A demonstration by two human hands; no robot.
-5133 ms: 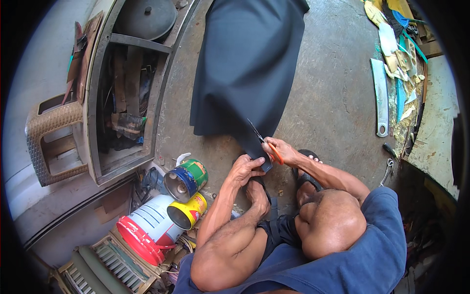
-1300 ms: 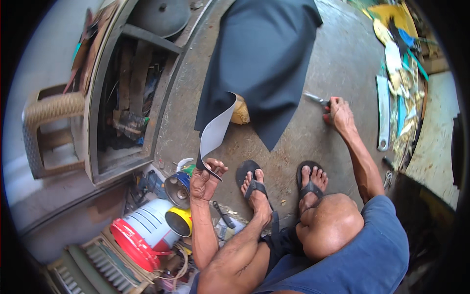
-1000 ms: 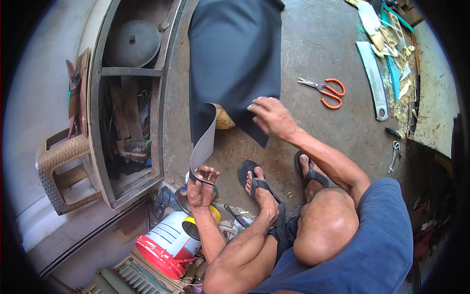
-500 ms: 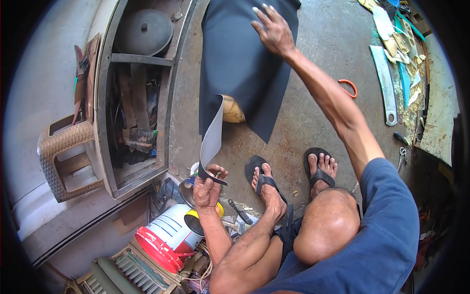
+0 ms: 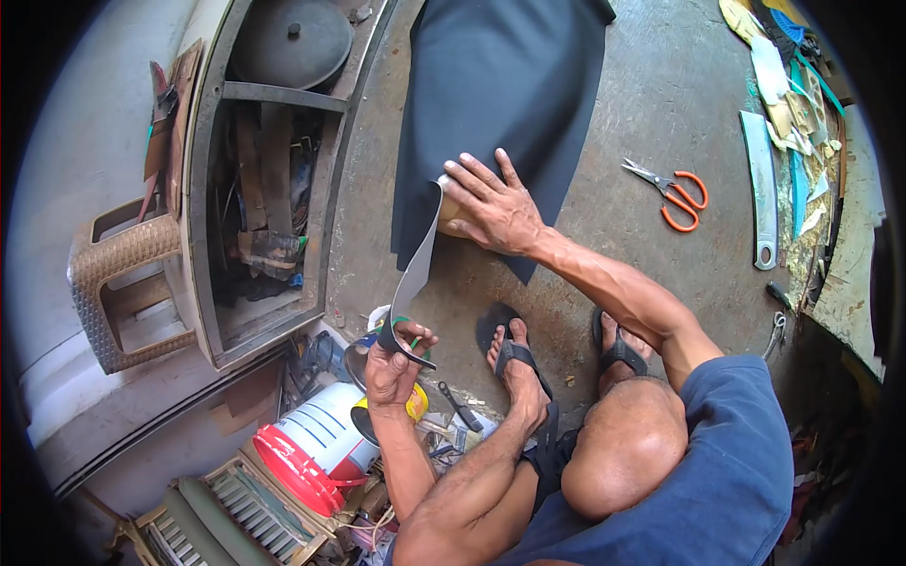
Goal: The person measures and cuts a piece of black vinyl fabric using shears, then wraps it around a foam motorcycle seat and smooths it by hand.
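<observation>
Right hand (image 5: pixel 497 213) moved nearer, black sheet (image 5: pixel 505 90) beneath it.

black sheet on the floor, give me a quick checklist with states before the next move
1. Left hand holding the grey-backed flap: ok, its grip is on the lower end.
2. Right hand on the black sheet: ok, spread beside the flap.
3. Scissors off the sheet: ok, on the floor to its right.
4. Sheet flat: not ok, it drapes in folds.
5. Sheet's underside undamaged: cannot tell, mostly hidden.
</observation>
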